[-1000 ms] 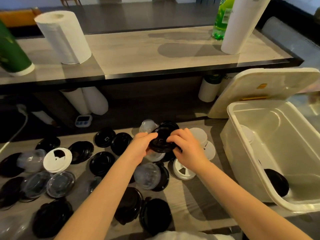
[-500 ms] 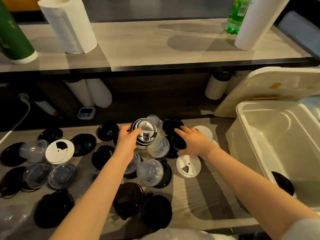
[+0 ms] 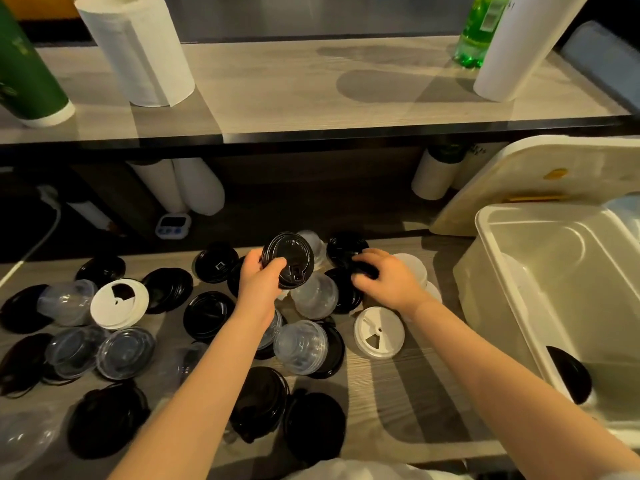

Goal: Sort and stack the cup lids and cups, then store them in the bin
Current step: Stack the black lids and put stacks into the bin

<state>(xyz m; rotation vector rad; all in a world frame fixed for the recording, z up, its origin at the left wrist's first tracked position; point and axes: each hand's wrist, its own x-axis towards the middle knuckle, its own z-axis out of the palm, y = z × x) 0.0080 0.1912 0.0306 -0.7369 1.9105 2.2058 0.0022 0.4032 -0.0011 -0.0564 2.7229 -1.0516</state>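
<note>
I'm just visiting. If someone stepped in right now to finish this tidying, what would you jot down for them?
Left hand: grips a raised black lid by its edge.
Right hand: fingers curl over a second black lid lying on the counter.
Bin: open, at the right, with a stored black lid inside.
Left to do: other black lids, white lids and clear pieces lie scattered and unsorted. Stack each kind, then put the stacks in the bin.

left grip (image 3: 260, 283) raised, pinching, right grip (image 3: 388, 279) curled
</note>
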